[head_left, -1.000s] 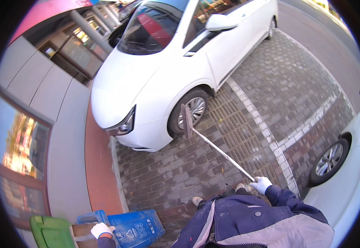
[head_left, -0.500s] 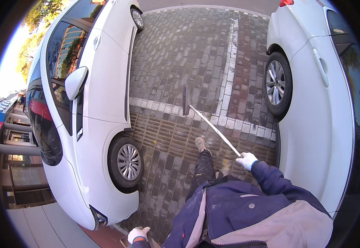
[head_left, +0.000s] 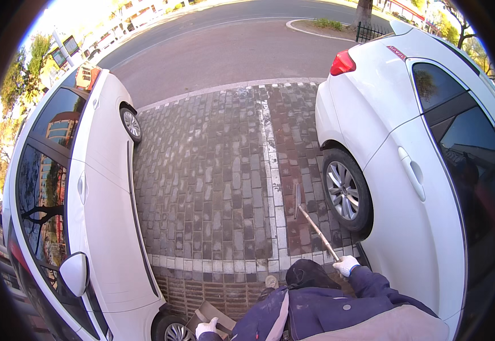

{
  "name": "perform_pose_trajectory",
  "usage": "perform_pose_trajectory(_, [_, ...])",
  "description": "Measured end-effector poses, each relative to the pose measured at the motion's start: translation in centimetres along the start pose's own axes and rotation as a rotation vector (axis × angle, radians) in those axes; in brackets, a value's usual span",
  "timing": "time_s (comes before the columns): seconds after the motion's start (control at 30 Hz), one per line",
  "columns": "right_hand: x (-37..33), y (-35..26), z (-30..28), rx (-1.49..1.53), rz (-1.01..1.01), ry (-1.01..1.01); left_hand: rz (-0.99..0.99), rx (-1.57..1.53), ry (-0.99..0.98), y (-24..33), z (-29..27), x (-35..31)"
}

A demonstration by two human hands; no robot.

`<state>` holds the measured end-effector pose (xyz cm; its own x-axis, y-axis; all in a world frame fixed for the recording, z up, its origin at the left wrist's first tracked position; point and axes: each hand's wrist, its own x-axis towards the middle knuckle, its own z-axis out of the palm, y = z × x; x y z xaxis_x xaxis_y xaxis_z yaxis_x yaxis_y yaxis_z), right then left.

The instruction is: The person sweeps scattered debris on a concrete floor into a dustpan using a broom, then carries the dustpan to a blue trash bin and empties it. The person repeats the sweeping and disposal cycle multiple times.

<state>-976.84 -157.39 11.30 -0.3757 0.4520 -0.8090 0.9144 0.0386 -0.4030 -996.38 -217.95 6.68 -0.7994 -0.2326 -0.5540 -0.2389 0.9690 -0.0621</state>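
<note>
Right grip: your white-gloved right hand (head_left: 347, 265) is wrapped round the near end of a long-handled brush (head_left: 320, 234); held that far up, likely to give reach without stooping.
Left grip: your gloved left hand (head_left: 206, 328) looks curled on the edge of a grey-brown pan (head_left: 216, 316); fingers partly hidden, so exact hold is hard to read.
Brush head: narrow bar (head_left: 298, 200) out ahead of you, over the dark red paving strip (head_left: 293, 148); between the white line (head_left: 269, 170) and the rear wheel (head_left: 344, 190) of the right-hand car (head_left: 375, 108); bristle contact with the paving cannot be told.
Pole slant: runs forward and leftward from your hand; that angle probably keeps the head off the tyre, near but apart.
Pan: low at your left side, near the front wheel (head_left: 174, 332) of the left-hand car (head_left: 108, 210); kept close to the body, perhaps to leave the right arm free; carried or resting, cannot tell.
Footing: one shoe (head_left: 271, 281) shows beside the ribbed paving band (head_left: 213, 292); you stand between both cars, the bay paving (head_left: 202, 170) ahead, road (head_left: 230, 48) beyond.
</note>
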Motion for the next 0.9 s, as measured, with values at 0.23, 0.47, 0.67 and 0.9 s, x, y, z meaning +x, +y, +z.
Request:
perform_pose_trajectory(0.23, [15.6,-14.0,-4.8,0.214,-0.036,0.075,0.002,-0.263,0.116,21.6,-12.8,18.3])
perform_pose_trajectory(0.47, [34.4,-33.9,-19.5,0.398,0.002,0.016,0.153,-0.096,0.076,43.7,-22.8,32.0])
perform_pose_trajectory(0.67, [45.5,-52.3,-33.1,0.331,-0.025,-0.039,-0.369,-0.510,-0.098,65.0,-33.9,38.6])
perform_pose_trajectory(0.9, [61.0,-69.4,-46.6,0.455,-0.037,0.076,-0.337,-0.649,-0.131,96.5,-43.8,53.8])
